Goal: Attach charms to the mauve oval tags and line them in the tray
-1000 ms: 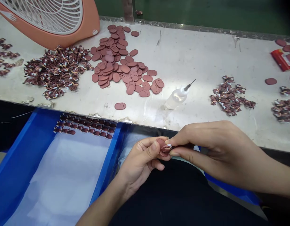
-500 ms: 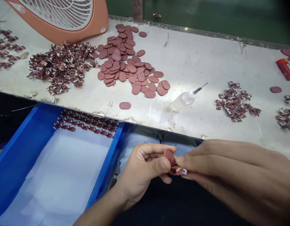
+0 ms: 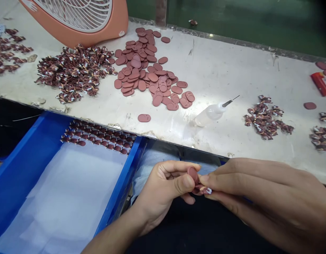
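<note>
Between thumb and fingers, my left hand [image 3: 165, 187] pinches a reddish-brown oval base [image 3: 192, 174], tilted on edge. Against its lower side, my right hand [image 3: 247, 183] grips a small painted figurine [image 3: 204, 190] with a white tip; my fingers hide most of it. Both hands meet in front of the bench edge. Up on the bench lie a heap of loose oval bases [image 3: 152, 77] and a single base [image 3: 144, 118]. A translucent glue bottle [image 3: 207, 114] with a needle tip lies to their right.
A blue tray [image 3: 17, 180] at lower left holds white paper [image 3: 73, 187] and rows of figurines on bases [image 3: 99, 135]. An orange fan [image 3: 110, 33] stands behind a large figurine heap [image 3: 73, 72]. Smaller figurine piles [image 3: 267, 118] and a red box [image 3: 321, 84] lie right.
The view has shifted slightly, so the bench items appear a little further right. Both hands keep their hold on the base and figurine, with almost no change in pose.
</note>
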Motion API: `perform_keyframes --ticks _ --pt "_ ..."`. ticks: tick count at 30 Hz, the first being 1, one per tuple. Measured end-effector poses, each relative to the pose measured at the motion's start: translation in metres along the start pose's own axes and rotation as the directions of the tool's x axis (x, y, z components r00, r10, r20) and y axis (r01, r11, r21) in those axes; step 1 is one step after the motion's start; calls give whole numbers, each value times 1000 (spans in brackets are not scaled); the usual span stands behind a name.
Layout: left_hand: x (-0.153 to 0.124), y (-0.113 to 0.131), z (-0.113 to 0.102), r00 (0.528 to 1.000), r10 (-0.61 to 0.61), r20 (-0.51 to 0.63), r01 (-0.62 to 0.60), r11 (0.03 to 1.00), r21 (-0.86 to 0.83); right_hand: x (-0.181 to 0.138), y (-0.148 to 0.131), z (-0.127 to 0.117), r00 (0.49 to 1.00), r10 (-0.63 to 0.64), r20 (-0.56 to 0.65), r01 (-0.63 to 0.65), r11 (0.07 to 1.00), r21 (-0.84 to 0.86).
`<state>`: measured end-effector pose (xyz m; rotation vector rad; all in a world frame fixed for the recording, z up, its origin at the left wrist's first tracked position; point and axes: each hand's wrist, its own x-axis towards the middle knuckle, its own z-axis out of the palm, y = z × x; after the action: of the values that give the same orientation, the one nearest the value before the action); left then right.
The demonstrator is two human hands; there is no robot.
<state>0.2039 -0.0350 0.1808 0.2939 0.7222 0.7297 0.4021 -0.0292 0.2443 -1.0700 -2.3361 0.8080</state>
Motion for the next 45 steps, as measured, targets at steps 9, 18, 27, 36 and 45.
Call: perform_keyframes --ticks 9,18,27,36,45 --pt "0 0 1 999 18 -28 -18 1000 -12 3 1 -1 999 -22 33 22 1000 -1" --pt "-2 2 0 1000 15 -11 -16 1000 -22 2 4 -1 998 -64 13 64 998 -4" --pt "-2 0 -4 1000 13 1 -13 1000 -25 8 3 0 998 -71 2 71 997 5" --pt "6 0 -6 999 43 16 -42 998 -47 21 4 -6 997 -71 -19 71 997 7" --pt "16 0 -15 987 -59 151 80 988 -133 16 9 -9 996 -9 -87 9 1000 6"
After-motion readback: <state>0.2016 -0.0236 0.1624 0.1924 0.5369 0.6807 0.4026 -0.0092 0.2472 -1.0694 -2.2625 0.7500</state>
